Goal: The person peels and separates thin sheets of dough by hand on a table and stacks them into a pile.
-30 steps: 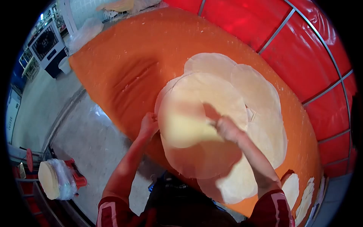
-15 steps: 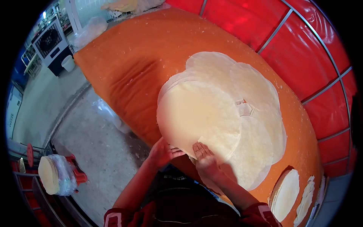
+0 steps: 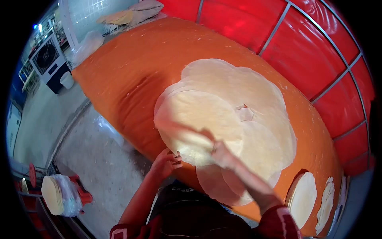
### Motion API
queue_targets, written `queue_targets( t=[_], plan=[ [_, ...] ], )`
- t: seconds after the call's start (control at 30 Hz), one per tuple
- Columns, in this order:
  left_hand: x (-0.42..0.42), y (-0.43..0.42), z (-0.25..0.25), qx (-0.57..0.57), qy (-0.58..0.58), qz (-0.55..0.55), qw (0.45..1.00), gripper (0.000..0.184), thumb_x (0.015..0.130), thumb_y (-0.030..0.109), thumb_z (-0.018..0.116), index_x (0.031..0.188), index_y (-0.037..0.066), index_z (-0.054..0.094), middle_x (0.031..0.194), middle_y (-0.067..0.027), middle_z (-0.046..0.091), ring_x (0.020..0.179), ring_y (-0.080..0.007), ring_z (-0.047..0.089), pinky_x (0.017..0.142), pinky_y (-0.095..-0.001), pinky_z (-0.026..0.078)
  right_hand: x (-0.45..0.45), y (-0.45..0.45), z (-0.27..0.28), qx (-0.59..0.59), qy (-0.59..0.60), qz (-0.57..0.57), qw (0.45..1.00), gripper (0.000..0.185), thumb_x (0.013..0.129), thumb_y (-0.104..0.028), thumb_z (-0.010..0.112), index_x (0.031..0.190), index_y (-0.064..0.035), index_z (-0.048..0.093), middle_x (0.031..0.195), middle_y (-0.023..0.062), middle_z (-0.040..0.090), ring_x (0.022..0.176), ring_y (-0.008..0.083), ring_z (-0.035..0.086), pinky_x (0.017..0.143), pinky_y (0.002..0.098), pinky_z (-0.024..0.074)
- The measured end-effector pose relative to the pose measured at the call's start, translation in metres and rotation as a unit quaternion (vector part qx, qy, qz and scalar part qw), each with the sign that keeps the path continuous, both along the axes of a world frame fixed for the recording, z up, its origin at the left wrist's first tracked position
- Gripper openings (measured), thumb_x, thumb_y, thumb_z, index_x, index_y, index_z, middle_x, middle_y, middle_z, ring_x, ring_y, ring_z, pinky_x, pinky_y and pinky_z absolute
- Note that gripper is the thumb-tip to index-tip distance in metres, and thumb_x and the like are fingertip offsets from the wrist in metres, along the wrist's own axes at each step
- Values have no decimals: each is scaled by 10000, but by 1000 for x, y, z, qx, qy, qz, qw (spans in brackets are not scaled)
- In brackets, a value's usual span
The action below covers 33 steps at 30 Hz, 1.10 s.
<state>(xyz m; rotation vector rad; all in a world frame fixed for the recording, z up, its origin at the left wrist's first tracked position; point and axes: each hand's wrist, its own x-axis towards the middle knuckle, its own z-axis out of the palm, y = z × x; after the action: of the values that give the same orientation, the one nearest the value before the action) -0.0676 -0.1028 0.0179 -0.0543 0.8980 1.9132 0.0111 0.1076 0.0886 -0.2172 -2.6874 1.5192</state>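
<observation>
A stack of thin, round, pale flatbread sheets [image 3: 199,109] lies in front of me on the orange cloth. My right hand [image 3: 224,154] pinches the near edge of the top flatbread and holds it up, folded back over the stack and blurred by motion. At the stack's lower left edge is my left hand [image 3: 164,164], palm turned inward with fingers apart; a fingertip or two meet the rim. More overlapping flatbreads [image 3: 267,105] fan out beyond and to the right, with a small torn gap between them.
The orange cloth [image 3: 135,55] covers a broad table, bordered by a red panelled wall [image 3: 306,59]. Further flatbreads [image 3: 302,201] lie at the lower right. On a red stool [image 3: 82,191] at lower left sits a plastic-wrapped stack [image 3: 52,195]. An air cooler [image 3: 47,59] stands far left.
My right hand has gone from lying flat on the stack to lifting the top sheet's near edge. My left hand has drawn slightly left and down. The view has shifted a little.
</observation>
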Motion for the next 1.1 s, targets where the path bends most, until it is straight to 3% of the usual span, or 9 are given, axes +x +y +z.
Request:
queue_targets(
  t=[0.03, 0.13, 0.3, 0.47, 0.63, 0.73, 0.83, 0.93, 1.1],
  plan=[
    [2, 2, 2, -1, 2, -6, 1000, 423, 674, 34, 483, 1091, 42, 418, 1015, -139, 477, 964, -293, 460, 821, -430, 400, -22, 21, 41, 157, -259, -27, 953, 427, 701, -81, 581, 1122, -85, 506, 839, 151, 579, 746, 147, 539, 705, 300, 438],
    [6, 8, 11, -79, 6, 19, 997, 398, 658, 21, 467, 1053, 48, 441, 947, -101, 489, 926, -272, 473, 770, -409, 422, -36, 67, 164, 327, -157, -171, 916, 495, 607, -278, 718, 994, -22, 545, 672, 100, 536, 633, 169, 494, 602, 317, 426],
    [5, 5, 3, -45, 1, 24, 999, 469, 626, 15, 533, 1074, 46, 397, 973, -82, 459, 913, -240, 480, 763, -322, 428, 14, 93, 278, 390, 175, -121, 896, 164, 790, -12, 499, 925, 12, 590, 756, 49, 636, 680, 53, 559, 588, 228, 468],
    [35, 16, 33, -152, 338, 204, 906, 269, 657, -65, 490, 916, 7, 469, 823, -54, 457, 758, -145, 479, 706, -261, 422, 82, 65, 225, 500, 131, -24, 856, 303, 708, 23, 484, 1000, -5, 562, 842, 150, 605, 675, 270, 581, 648, 322, 480],
    [80, 87, -3, 51, -61, -168, 983, 307, 664, -129, 437, 953, -27, 462, 1011, -167, 461, 974, -300, 479, 897, -440, 378, 149, 77, 33, 510, -220, 40, 830, 432, 708, -132, 557, 1115, -13, 474, 906, 180, 572, 821, 279, 568, 696, 332, 463],
    [94, 111, -18, -38, -82, -152, 984, 271, 665, -114, 428, 927, -52, 455, 988, -162, 460, 948, -305, 482, 917, -453, 361, 185, 131, -34, 154, -44, -167, 973, 231, 675, -80, 580, 875, 36, 589, 732, 177, 581, 675, 234, 567, 639, 305, 447],
    [88, 114, -5, -64, -180, -159, 969, 288, 624, -110, 489, 898, -31, 448, 910, -157, 484, 854, -281, 500, 803, -385, 431, 153, 157, 79, 287, -229, -262, 893, 292, 729, -226, 620, 827, 48, 593, 616, 141, 574, 674, 146, 559, 639, 271, 443],
    [91, 116, -11, -114, -65, -260, 957, 320, 678, -84, 450, 980, 24, 452, 898, -84, 498, 896, -235, 499, 826, -380, 411, 176, 162, 111, 244, -57, -170, 953, 318, 767, -250, 592, 888, 44, 573, 735, 129, 571, 789, 125, 543, 692, 252, 436],
    [121, 98, -58, -33, 170, -166, 971, 330, 694, -72, 445, 1005, 38, 434, 933, -80, 493, 910, -226, 495, 809, -366, 407, 224, 101, 32, 441, 38, -83, 893, 485, 522, 8, 547, 1005, 40, 531, 948, 154, 568, 899, 282, 546, 780, 332, 456]
  ],
)
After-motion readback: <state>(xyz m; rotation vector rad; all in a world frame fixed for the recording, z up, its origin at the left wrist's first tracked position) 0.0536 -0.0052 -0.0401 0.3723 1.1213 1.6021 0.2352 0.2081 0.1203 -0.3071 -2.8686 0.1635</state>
